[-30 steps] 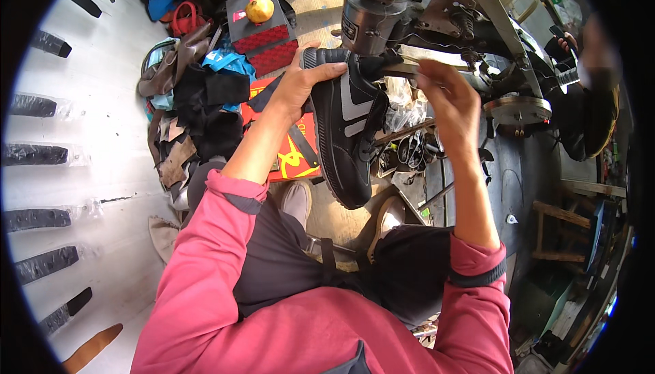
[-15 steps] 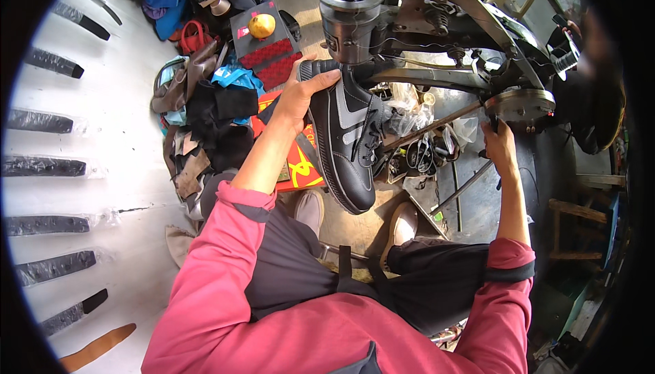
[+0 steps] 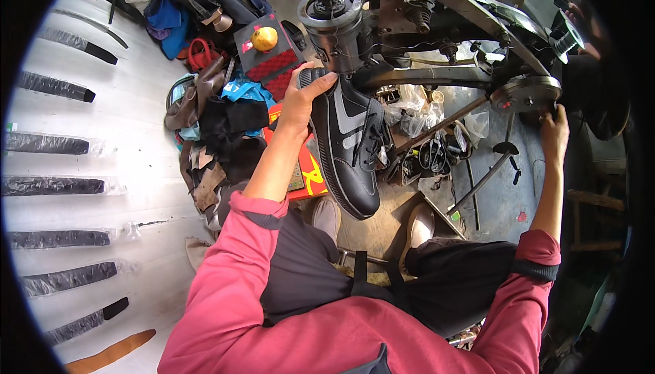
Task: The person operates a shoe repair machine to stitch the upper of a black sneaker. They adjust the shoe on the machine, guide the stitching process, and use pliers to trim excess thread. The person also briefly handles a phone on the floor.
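Note:
A black shoe (image 3: 346,149) with grey side stripes and laces hangs toe-down under the metal head (image 3: 333,36) of a hand-cranked sewing machine. My left hand (image 3: 300,105) is closed round its heel end, thumb over the collar and fingers behind the sole. The shoe's opening sits at the machine's narrow arm (image 3: 423,76); the stitching point itself is hidden. Over on the right, my right hand (image 3: 555,132) is closed at the rim of the machine's round handwheel (image 3: 524,94), on its crank handle, which the fingers mostly cover.
A yellow round fruit (image 3: 264,38) rests on a dark box beside a heap of bags and leather scraps (image 3: 205,176). Below the arm lie plastic bags and tools (image 3: 433,152), with slanting metal rods (image 3: 481,186). Wrapped dark strips (image 3: 54,186) line the pale surface at left.
My right hand has swung outward and up to the wheel's right side, and the wheel has turned. My left hand still grips the shoe, which has barely shifted. The whole view has moved slightly.

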Demonstrator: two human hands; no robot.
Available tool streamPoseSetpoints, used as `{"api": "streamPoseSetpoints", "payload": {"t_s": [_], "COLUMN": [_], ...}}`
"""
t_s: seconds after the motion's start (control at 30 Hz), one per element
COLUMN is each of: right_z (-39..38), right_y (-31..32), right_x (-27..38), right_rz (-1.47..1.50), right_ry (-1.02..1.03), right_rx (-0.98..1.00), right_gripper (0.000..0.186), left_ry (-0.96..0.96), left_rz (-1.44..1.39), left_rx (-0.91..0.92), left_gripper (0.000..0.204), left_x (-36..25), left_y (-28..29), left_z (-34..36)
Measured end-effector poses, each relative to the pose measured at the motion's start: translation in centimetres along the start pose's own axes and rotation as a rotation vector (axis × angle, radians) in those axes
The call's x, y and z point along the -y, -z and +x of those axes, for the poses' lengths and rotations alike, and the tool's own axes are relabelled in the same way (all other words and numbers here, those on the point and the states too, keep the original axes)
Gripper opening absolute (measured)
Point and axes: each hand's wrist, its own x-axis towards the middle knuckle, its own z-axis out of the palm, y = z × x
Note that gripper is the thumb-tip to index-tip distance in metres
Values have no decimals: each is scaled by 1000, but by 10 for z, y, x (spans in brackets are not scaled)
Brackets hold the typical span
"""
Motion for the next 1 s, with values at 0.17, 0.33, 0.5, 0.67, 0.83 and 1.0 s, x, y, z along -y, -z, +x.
{"api": "streamPoseSetpoints", "payload": {"t_s": [0.17,0.33,0.5,0.67,0.83,1.0], "right_z": [-53,-64,-4,-28,-74,-15], "right_y": [-64,-13,10,-60,-33,23], "right_x": [20,75,21,-5,70,44], "right_rz": [360,502,372,47,559,394], "right_ry": [-227,240,70,-13,118,132], "right_rx": [504,434,-25,231,591,96], "right_gripper": [26,24,20,25,26,22], "left_ry": [-6,-14,-25,-29,-29,-38], "left_rz": [16,38,27,-13,-2,-23], "left_rx": [-44,-19,-74,-70,-63,-55], "left_gripper": [65,60,59,58,62,65], "left_x": [0,2,3,1,-1,-1], "left_y": [-1,1,-1,-4,-4,-1], "left_z": [0,4,2,1,3,6]}}
